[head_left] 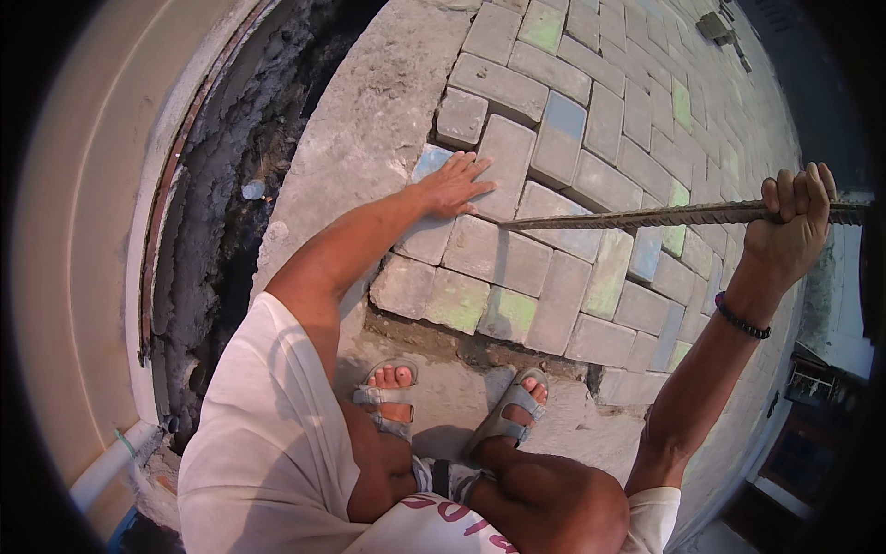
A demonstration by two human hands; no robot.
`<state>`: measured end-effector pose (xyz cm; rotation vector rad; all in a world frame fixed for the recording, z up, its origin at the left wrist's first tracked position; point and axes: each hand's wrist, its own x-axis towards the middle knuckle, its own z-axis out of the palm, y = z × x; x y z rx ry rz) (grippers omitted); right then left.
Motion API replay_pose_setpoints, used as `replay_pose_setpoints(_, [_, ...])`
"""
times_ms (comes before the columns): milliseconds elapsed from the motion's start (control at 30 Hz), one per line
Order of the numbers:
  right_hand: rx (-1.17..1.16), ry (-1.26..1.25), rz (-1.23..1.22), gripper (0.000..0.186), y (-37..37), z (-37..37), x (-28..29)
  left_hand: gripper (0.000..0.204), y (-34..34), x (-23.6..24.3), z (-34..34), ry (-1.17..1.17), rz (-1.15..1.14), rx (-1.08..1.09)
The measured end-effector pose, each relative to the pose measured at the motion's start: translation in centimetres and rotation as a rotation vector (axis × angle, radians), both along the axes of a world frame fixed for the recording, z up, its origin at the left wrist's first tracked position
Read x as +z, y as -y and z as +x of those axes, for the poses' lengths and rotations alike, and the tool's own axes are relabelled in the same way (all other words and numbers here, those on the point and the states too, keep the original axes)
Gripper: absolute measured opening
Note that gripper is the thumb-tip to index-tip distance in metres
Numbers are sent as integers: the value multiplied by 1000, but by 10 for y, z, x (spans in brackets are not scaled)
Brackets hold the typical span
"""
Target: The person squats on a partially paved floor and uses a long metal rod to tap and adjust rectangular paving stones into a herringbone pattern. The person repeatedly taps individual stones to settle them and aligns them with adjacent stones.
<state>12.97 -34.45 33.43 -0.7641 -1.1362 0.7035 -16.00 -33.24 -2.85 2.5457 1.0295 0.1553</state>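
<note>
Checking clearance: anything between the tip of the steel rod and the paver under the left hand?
Nothing visible. The ribbed rod, gripped in the right hand, points over bare pavers toward the paver that the left hand presses flat; its tip ends just right of those fingers.

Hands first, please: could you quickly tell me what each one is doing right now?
Left hand: open, flat on a grey concrete paving block.
Right hand: closed on a long ribbed steel bar.

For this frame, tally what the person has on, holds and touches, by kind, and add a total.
Ribbed steel bar, gripped by the right hand: 1
Paving block under the flat left hand, a grey one: 1
Grey strap sandals, one per foot: 2
Dark bead bracelet on the right wrist: 1
Total: 5
</note>
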Motion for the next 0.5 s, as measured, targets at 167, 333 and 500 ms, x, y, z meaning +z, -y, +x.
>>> replay_pose_setpoints(167, [379,-185,147,9,143,-11,-19,65,3,-5,1,2,10,30])
replay_pose_setpoints(333, [85,-109,180,8,260,-10,-63,58,-2,-10,0,-73,87,23])
replay_pose_setpoints(500, [273,-155,116,11,157,0,-27,58,5,-11,3,-147,86,7])
